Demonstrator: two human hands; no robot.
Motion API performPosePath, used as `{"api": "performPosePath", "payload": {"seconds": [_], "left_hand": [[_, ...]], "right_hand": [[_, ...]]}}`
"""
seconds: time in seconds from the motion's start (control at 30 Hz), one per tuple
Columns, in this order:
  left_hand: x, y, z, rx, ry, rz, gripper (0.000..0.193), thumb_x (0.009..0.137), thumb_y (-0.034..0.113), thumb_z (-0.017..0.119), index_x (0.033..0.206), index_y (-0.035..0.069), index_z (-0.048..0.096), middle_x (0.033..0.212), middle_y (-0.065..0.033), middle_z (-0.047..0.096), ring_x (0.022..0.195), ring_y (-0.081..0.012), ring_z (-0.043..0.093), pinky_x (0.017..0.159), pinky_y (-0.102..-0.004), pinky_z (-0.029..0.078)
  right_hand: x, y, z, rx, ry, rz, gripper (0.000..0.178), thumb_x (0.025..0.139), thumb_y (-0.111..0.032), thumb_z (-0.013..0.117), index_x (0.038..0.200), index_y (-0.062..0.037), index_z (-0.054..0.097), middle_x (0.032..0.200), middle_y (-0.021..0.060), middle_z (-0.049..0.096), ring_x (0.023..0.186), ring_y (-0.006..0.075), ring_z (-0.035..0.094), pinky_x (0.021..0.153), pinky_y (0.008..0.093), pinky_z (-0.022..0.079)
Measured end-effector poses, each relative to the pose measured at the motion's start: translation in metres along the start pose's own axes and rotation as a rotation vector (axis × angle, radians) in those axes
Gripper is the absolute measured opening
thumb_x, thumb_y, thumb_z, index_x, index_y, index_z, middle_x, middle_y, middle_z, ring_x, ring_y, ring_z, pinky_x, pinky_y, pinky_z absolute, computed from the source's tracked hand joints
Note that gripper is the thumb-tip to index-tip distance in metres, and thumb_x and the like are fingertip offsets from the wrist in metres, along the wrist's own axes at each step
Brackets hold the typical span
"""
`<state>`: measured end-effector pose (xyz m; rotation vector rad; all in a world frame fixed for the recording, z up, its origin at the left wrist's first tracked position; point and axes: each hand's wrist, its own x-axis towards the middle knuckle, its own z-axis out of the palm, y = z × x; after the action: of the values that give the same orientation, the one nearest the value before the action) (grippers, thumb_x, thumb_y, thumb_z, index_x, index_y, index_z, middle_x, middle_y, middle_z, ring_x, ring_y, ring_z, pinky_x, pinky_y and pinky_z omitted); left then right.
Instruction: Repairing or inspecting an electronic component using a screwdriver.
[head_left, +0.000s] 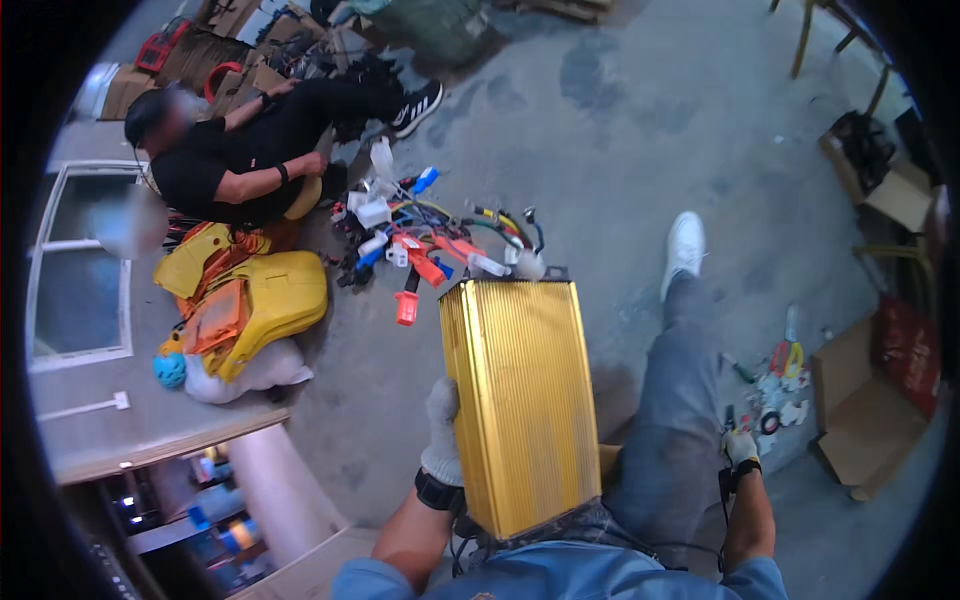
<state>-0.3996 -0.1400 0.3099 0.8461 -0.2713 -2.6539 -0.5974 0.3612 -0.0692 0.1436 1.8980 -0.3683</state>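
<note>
A long gold metal box [525, 400] with fine ridges, like a motor controller, stands tilted over my lap. My left hand [442, 435], in a pale knitted glove, grips its left side; the fingers behind the box are hidden. From its far end spreads a bundle of coloured wires with plugs [415, 235] in white, red, blue and black. My right hand [740, 448], also gloved, is low at the right beside small parts and tools on the floor. Dark and red pieces show at its fingertips, too small to tell whether they are held.
Scissors with yellow and red handles [787, 358] and a black tape roll [769, 423] lie near an open cardboard box [865, 410]. At left, another person [235, 165] sits beside yellow plastic panels [285, 295]. A white-framed window [85, 265] and wooden chair legs [803, 40] stand around.
</note>
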Motion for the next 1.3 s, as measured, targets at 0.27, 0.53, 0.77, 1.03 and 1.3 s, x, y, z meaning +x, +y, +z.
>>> {"api": "performPosePath", "payload": {"seconds": [0.27,0.53,0.77,1.03,1.3], "left_hand": [[-0.039,-0.010,0.000,-0.059,-0.369,0.072,0.082,0.093,0.069,0.067,0.149,0.010,0.055,0.144,-0.0114,0.064,0.124,-0.0266,0.067,0.102,-0.0454,0.058],[-0.059,-0.013,0.012,-0.026,-0.430,0.237,0.093,0.093,0.080,0.055,0.155,0.012,0.048,0.150,-0.0129,0.059,0.126,-0.0299,0.065,0.108,-0.0481,0.054],[-0.057,0.013,-0.061,0.135,-0.564,0.392,0.103,0.091,0.087,0.044,0.158,0.008,0.042,0.149,-0.0160,0.058,0.131,-0.0310,0.062,0.110,-0.0502,0.053],[-0.080,0.025,-0.080,0.104,-0.319,0.627,0.083,0.096,0.073,0.057,0.148,0.008,0.053,0.134,-0.0083,0.067,0.124,-0.0218,0.065,0.107,-0.0389,0.053],[-0.107,0.028,-0.074,0.128,0.008,0.754,0.084,0.091,0.057,0.077,0.155,0.013,0.045,0.143,-0.0046,0.061,0.132,-0.0184,0.060,0.109,-0.0402,0.051]], "right_hand": [[-0.256,-0.214,-0.143,0.921,0.234,-0.711,0.024,0.098,-0.013,0.067,0.121,-0.0068,0.064,0.085,-0.0021,0.060,0.072,0.0080,0.058,0.064,0.0269,0.054],[-0.484,-0.353,-0.004,0.199,0.193,-1.251,0.016,0.101,-0.014,0.062,0.109,-0.0007,0.062,0.083,0.0010,0.062,0.071,0.0079,0.059,0.068,0.0241,0.051],[-0.521,-0.398,0.079,-0.355,0.175,-1.502,0.050,0.094,-0.034,0.076,0.133,-0.0045,0.063,0.107,0.0131,0.070,0.101,0.0267,0.068,0.092,0.0394,0.052],[-0.481,-0.453,0.084,-0.513,-0.203,-1.343,0.058,0.091,-0.031,0.080,0.136,-0.0011,0.060,0.097,0.0044,0.069,0.084,0.0132,0.066,0.077,0.0300,0.055],[-0.455,-0.528,0.076,-0.435,-0.794,-0.986,0.043,0.092,-0.028,0.080,0.123,-0.0004,0.065,0.086,-0.0025,0.062,0.062,0.0045,0.049,0.054,0.0231,0.041]]}}
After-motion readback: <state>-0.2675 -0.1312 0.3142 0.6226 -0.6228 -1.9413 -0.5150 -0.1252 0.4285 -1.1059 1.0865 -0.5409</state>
